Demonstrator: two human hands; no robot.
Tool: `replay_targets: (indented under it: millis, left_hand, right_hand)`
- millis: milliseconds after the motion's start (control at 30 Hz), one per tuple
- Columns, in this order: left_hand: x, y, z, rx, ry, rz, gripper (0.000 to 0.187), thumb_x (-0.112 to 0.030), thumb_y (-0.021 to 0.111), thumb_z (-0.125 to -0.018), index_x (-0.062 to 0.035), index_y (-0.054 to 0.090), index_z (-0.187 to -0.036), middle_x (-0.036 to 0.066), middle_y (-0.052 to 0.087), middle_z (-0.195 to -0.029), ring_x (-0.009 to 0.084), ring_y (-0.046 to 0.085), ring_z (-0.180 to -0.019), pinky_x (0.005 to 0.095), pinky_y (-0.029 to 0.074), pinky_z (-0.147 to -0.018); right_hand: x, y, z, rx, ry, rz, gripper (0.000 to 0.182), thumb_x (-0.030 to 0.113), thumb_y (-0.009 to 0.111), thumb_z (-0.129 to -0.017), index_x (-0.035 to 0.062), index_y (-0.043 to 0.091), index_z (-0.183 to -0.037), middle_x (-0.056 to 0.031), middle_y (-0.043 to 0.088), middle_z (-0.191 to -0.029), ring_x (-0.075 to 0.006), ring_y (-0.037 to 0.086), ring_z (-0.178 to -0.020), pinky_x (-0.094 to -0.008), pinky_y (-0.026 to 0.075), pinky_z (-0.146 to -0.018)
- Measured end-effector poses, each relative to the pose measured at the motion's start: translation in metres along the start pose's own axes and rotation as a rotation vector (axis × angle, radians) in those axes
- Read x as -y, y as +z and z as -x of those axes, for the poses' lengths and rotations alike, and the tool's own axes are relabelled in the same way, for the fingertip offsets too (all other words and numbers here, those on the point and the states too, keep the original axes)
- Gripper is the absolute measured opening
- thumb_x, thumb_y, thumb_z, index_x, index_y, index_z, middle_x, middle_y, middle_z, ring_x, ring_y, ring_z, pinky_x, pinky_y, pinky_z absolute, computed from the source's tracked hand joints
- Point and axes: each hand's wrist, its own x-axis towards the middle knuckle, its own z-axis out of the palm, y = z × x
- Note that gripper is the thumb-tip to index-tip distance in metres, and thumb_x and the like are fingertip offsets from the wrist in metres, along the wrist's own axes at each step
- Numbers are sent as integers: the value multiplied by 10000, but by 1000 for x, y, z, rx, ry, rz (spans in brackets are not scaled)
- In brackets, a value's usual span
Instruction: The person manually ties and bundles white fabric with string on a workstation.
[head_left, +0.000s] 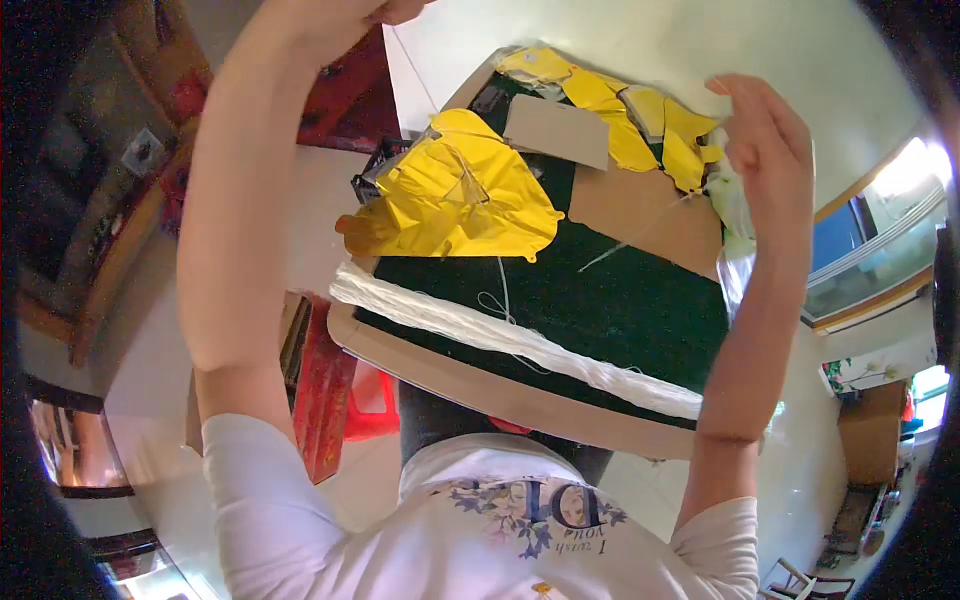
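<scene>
At the top edge of the head view is my left hand [375,12], partly cut off, its visible fingers curled. A thin white string [415,68] runs down from it to a crinkled yellow foil piece [470,195] hanging over the board. My right hand [770,135] is raised at the right, fingers bent inward; anything between the fingertips is too small to make out. Below the foil, a thick bundle of white strings [500,328] lies across the dark green board surface [620,295].
More yellow foil pieces [640,115] lie along the board's far edge, around a piece of cardboard [557,130]. A clear plastic bag [735,215] sits at the right edge. Red stools [325,400] stand below left. A wooden cabinet [872,430] is at far right.
</scene>
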Motion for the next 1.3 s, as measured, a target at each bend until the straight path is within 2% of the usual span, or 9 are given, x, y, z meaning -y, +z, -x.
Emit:
replay_targets:
  millis: [333,633,700,767,833,967,1033,1100,1300]
  left_hand:
    - [-27,-28,-17,79,108,112,188,-168,562,-896,8,626,-892,-53,377,-514,41,296,-442,211,216,-378]
    - [-8,-6,-15,121,-30,63,172,-182,575,-889,-19,618,-849,-55,358,-529,52,287,-445,204,217,-396]
    - [5,-16,-21,153,-74,152,169,-191,587,-882,-27,619,-861,-51,365,-524,53,303,-450,202,223,-404]
    - [15,-13,-29,184,-2,312,162,-182,580,-884,-29,601,-933,-39,416,-566,59,326,-453,205,238,-402]
    - [17,3,-34,186,109,106,179,-181,567,-853,-27,607,-934,-21,505,-646,84,444,-572,223,345,-524]
    - [13,100,-39,385,492,-446,232,-228,565,-824,-10,632,-865,21,595,-701,117,531,-599,289,441,-565]
    - [10,128,-31,356,589,-472,244,-241,574,-832,-6,637,-854,44,604,-688,105,530,-606,300,439,-566]
    - [15,141,-31,249,594,-407,241,-244,582,-838,-11,644,-857,62,605,-671,90,526,-621,294,435,-575]
    - [75,82,-21,222,278,-448,251,-282,611,-819,-39,658,-854,92,609,-744,183,574,-702,299,444,-636]
  right_hand:
    - [-33,-79,-9,-238,38,110,190,200,565,-874,88,697,-952,88,477,-618,9,288,-512,-184,198,-440]
    - [-195,-179,-35,-427,87,635,243,219,585,-847,25,685,-954,-51,681,-815,-156,596,-727,-296,472,-713]
    - [-283,-230,-24,-83,170,512,213,224,613,-819,61,703,-923,-55,678,-772,-162,600,-709,-298,475,-707]
    - [-226,-186,-4,345,831,699,250,238,634,-819,112,672,-1031,-40,662,-900,-163,587,-832,-299,469,-784]
    - [-213,-158,9,454,126,829,390,248,636,-813,153,580,-1187,-93,578,-1140,-197,528,-1055,-345,424,-900]
    - [-76,-46,-4,177,-121,12,586,163,636,-795,80,403,-1326,-82,441,-1310,-200,375,-1248,-364,341,-997]
    - [-37,3,10,365,-150,-574,543,134,622,-824,61,397,-1313,-58,533,-1194,-167,494,-1120,-319,365,-991]
    - [-54,27,30,439,159,-496,473,168,555,-859,19,426,-1289,-40,550,-1104,-111,550,-966,-262,456,-788]
    - [-56,3,52,289,388,-309,184,114,518,-878,26,609,-1011,70,450,-623,-5,339,-507,-175,250,-445]
